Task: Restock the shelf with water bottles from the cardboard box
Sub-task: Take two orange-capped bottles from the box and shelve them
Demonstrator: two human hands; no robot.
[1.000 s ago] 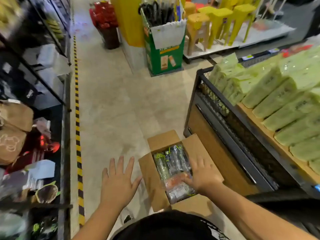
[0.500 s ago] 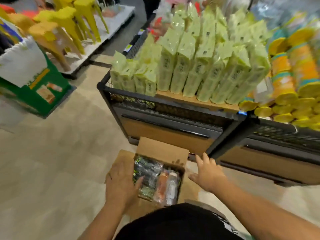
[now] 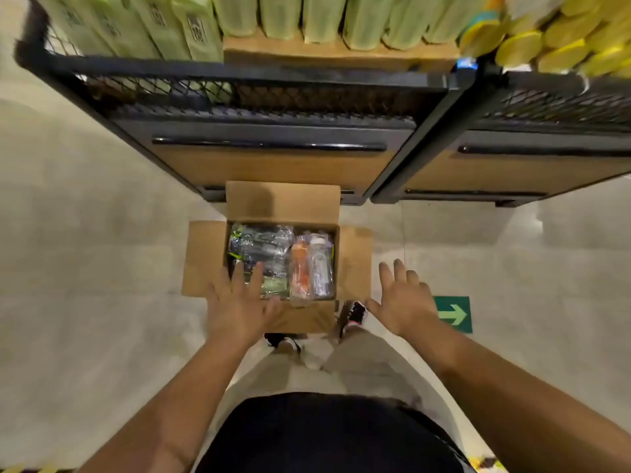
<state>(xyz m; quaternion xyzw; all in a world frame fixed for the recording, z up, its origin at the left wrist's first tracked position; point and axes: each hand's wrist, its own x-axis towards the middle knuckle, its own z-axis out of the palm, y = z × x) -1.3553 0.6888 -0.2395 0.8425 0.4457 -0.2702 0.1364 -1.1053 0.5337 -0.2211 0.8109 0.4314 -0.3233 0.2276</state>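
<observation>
On the floor, hard against the foot of the black-framed shelf (image 3: pixel 273 165), stands the cardboard box (image 3: pixel 283 201) with all four flaps folded out. Its water bottles are inside: a plastic-wrapped bundle (image 3: pixel 263 244) fills the left half, and an orange bottle (image 3: pixel 300 268) and a clear bottle (image 3: pixel 321 268) lie side by side on the right.

The left hand (image 3: pixel 239 302) is spread flat with straight fingers over the box's near-left corner, fingertips above the wrapped bundle. Contact cannot be confirmed, and it grasps nothing. The right hand (image 3: pixel 403 298) is likewise released, fingers splayed, beside the right flap and clear of it.

Assessment: the step in hand is the reach into the box, with no bottle yet taken. The next move calls for closing fingers round a single bottle. The two loose ones look easier to take than the wrapped bundle. The upper tier already carries green packs (image 3: pixel 191 25), so a free slot must be found.
</observation>
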